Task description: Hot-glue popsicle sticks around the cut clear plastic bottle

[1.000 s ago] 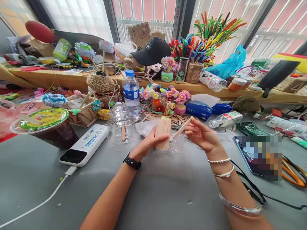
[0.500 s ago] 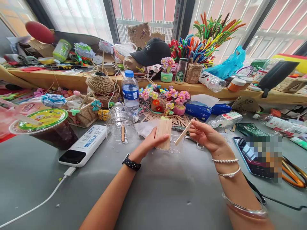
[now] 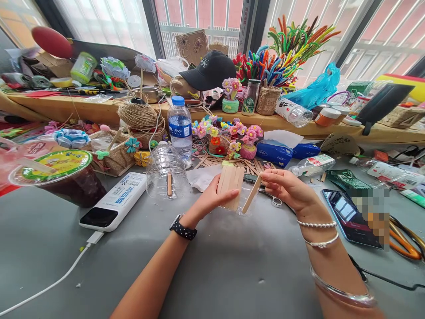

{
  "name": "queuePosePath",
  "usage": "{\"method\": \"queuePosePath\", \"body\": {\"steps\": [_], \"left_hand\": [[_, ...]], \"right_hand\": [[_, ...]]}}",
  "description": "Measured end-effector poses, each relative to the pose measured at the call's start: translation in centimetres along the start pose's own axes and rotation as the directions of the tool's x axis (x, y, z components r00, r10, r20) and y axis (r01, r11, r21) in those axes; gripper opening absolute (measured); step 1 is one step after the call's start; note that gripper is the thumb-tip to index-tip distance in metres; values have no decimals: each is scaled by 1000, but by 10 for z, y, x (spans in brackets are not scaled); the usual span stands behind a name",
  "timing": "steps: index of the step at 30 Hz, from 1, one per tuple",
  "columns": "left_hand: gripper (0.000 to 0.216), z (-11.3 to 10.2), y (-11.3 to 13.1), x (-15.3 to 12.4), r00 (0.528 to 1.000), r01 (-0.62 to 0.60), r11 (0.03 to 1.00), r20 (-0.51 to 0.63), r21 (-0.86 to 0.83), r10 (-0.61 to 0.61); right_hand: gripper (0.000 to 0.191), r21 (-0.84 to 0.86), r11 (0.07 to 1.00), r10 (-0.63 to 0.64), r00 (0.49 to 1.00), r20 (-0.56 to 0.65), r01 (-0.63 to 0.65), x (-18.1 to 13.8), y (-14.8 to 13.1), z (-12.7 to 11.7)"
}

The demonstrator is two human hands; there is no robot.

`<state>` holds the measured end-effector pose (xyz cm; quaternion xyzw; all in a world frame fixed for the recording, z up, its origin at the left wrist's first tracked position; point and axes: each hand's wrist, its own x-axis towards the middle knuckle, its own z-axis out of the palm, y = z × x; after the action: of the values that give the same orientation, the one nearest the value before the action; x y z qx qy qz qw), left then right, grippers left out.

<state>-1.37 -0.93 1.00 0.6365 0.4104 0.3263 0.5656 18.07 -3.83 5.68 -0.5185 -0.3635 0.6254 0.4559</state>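
My left hand (image 3: 212, 193) is closed around a flat panel of popsicle sticks (image 3: 231, 181) set side by side, its thumb across the front. Between the fingertips of my right hand (image 3: 282, 186) is a single popsicle stick (image 3: 252, 194), tilted, just right of the panel and apart from it. Behind the panel lies a clear plastic piece (image 3: 245, 195), partly hidden. To the left, a cut clear plastic bottle (image 3: 166, 170) rests on the table with one stick (image 3: 169, 184) on it. Many loose sticks (image 3: 207, 161) lie heaped behind my hands.
Scissors (image 3: 276, 200) lie behind my right hand. A phone (image 3: 348, 217) is at the right; a white power bank (image 3: 114, 201) with a cable and a drink cup (image 3: 56, 177) are at the left. A water bottle (image 3: 179, 126), twine (image 3: 139, 116) and tissue packs (image 3: 274, 153) stand farther back.
The single stick in my right hand has turned a little steeper, its top moving slightly left and down. The panel in my left hand has shifted slightly right and turned a little.
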Motion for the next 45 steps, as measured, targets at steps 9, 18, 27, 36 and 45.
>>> {"method": "queuePosePath", "body": {"steps": [9,18,27,36,45], "left_hand": [[66,2,2,-2,998,-57,997,25,61,55],[69,3,0,-3,998,-61,995,23,85,59],[70,4,0,-5,998,-62,992,13,113,61],[68,5,1,-6,996,-87,990,19,113,85],[71,4,-1,-5,997,-81,990,11,117,80]], "right_hand": [[22,-85,996,6,999,42,-3,3,4,1],[24,-111,994,3,1000,9,-2,2,2,2],[23,-111,994,4,1000,25,-1,3,4,1],[23,-107,994,-7,999,44,12,2,3,3],[23,-142,989,-34,999,34,39,2,2,4]]}}
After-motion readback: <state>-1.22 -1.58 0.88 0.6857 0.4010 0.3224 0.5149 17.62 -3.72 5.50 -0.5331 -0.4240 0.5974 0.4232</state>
